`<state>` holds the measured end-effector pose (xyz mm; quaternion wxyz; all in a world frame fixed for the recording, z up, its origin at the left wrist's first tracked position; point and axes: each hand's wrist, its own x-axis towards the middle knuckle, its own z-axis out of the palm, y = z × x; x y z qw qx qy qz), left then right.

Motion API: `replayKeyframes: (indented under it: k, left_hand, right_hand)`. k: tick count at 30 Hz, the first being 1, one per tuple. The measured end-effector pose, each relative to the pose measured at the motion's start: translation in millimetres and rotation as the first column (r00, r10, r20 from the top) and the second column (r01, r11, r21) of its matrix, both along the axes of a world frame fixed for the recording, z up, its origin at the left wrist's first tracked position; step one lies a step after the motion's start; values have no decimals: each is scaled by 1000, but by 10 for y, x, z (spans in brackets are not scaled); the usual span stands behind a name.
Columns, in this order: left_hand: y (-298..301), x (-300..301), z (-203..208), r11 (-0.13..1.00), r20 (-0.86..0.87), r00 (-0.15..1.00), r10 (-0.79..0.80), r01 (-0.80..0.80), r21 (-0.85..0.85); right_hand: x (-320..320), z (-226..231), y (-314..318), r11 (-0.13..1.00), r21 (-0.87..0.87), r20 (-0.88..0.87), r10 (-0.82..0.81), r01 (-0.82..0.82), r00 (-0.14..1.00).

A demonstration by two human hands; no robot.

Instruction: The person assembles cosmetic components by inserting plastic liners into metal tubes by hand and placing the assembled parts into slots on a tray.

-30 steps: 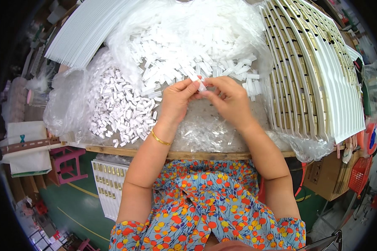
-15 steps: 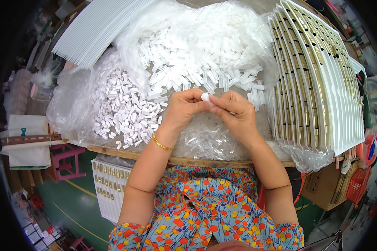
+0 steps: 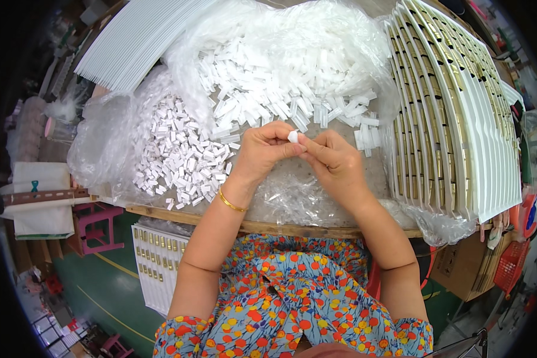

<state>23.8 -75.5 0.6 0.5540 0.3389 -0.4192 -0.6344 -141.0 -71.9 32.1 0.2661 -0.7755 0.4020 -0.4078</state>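
Observation:
A small white plastic piece (image 3: 293, 136) is pinched between the fingertips of my left hand (image 3: 265, 150) and my right hand (image 3: 335, 163), held just above the wooden table (image 3: 280, 228). Behind the hands lies a big heap of long white plastic strips (image 3: 280, 83) on clear plastic sheeting. To the left of my left hand spreads a pile of small white clips (image 3: 176, 155) in a clear bag. A gold bangle sits on my left wrist.
Fanned white cards carrying gold-coloured parts (image 3: 453, 113) stand at the right. A stack of white cards (image 3: 131, 42) lies at the back left. A tray of gold parts (image 3: 158, 262) sits below the table edge, with a pink stool (image 3: 98, 227) and red baskets (image 3: 510, 265) nearby.
Both hands have drawn back from the heap of strips toward me, still pinching the small white piece between them.

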Motion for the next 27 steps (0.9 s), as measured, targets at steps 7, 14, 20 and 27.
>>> replayKeyframes:
  k: [7,14,20,27]
  left_hand:
    - [-23,-52,-58,989,14,998,61,-62,134]
    - [-25,-68,-99,988,-177,984,-21,47,145]
    - [-23,-47,-110,989,-154,986,-66,85,118]
    - [6,-3,3,993,116,987,112,-116,23]
  right_hand:
    - [-83,-15,-177,927,364,301,-21,-94,953]
    - [-77,-44,-222,663,714,340,-49,-224,939]
    - [-54,-59,-167,781,604,309,-41,-162,950]
    - [4,-71,-134,987,158,-20,14,-10,1000]
